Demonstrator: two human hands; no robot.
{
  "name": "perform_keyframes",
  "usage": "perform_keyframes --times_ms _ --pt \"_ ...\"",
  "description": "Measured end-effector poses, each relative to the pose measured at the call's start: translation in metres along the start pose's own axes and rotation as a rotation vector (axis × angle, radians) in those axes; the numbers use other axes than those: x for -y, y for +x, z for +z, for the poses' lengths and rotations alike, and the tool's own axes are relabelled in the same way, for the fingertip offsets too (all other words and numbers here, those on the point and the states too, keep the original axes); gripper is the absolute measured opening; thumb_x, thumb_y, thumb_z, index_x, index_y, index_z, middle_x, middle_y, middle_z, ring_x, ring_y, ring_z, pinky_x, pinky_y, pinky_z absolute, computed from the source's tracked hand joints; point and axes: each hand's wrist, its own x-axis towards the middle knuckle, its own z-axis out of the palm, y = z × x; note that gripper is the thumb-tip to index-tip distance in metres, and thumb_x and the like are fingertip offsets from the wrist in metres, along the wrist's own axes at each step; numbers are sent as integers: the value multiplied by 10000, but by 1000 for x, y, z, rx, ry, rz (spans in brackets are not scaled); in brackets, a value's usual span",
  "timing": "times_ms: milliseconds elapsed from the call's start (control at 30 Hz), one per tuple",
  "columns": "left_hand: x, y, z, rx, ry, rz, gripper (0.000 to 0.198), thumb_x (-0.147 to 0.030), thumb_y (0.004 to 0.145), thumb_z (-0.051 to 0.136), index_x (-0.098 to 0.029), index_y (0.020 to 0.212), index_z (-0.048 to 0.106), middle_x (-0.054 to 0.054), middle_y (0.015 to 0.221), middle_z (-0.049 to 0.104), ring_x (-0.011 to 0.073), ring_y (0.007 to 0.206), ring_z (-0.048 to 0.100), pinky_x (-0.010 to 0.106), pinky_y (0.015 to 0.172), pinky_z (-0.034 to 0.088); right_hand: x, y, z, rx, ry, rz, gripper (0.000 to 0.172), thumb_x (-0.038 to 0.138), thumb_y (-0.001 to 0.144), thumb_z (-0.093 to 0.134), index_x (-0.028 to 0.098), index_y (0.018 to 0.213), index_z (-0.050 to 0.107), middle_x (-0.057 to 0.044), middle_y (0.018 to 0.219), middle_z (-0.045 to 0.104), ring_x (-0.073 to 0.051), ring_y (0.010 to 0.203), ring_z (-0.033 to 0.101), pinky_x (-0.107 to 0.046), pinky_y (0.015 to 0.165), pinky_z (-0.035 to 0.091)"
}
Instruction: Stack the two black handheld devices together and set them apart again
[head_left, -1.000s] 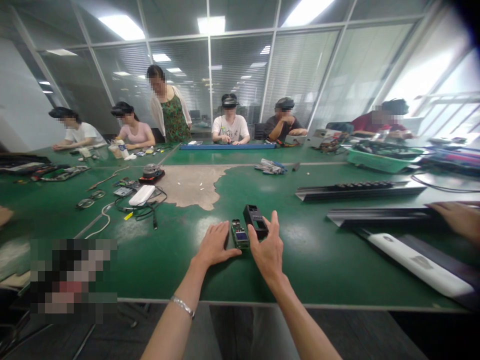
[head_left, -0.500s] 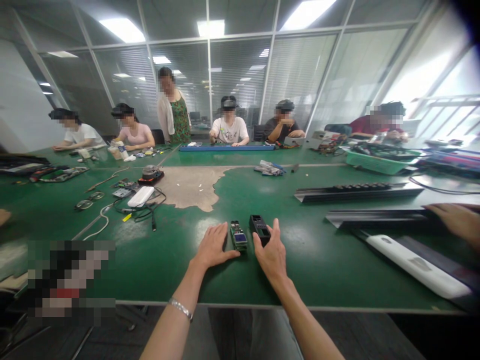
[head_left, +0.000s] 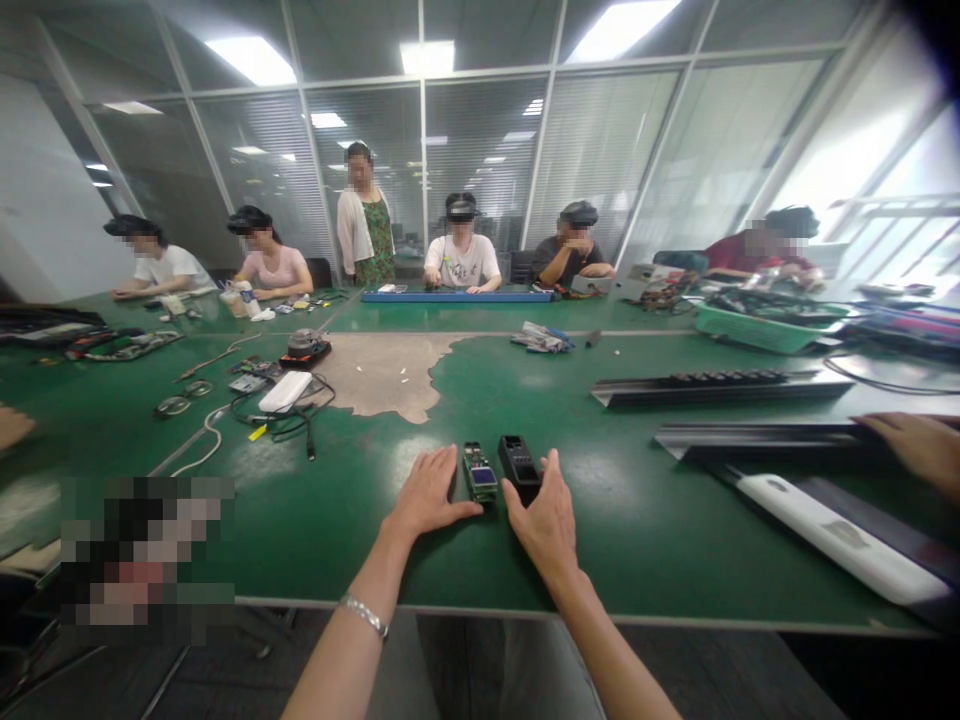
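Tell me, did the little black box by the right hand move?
Yes. The black box came back toward the person and straightened. It now lies alongside the small circuit board, by the right hand.

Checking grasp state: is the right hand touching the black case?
Touching. Head view: the right hand rests thumb and forefinger against the near end of the black case; no gap visible.

Electronics assembly workroom: shared green work table [head_left: 645, 530], glass partition walls [head_left: 480, 170], ceiling light panels [head_left: 251, 60], seated workers [head_left: 461, 255], scattered cables [head_left: 289, 415].
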Motion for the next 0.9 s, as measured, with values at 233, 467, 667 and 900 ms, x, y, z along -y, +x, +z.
perform_keyframes --times_ms 233,467,667,900 --pt "-3 0 -2 7 29 6 1009 -878 827 455 -148 1523 416 180 1606 366 360 1497 313 542 1238 211 -2 0 -2 44 -5 59 852 508 925 526 37 1569 227 -241 1332 612 -361 1177 586 -510 994 484" --pt "-3 1 -3 -7 51 16 924 -844 857 467 -172 1491 471 166 1577 421 350 1473 363 539 1224 245 -1 1 -5 55 20 81 792 467 935 509 38 1556 269 -223 1297 645 -350 1163 597 -486 976 488" --pt "-3 1 -3 -22 69 16 773 -761 927 458 -200 1455 514 144 1567 444 328 1463 384 530 1214 266 -1 1 -5 61 22 77 798 457 932 504 18 1554 265 -236 1320 631 -356 1153 609 -486 972 489" --pt "-2 1 1 -38 87 30 774 -758 926 466 -203 1465 502 141 1565 447 326 1462 387 522 1216 265 1 2 -7 42 81 132 844 501 922 519 22 1563 252 -247 1300 639 -365 1169 620 -499 986 484"
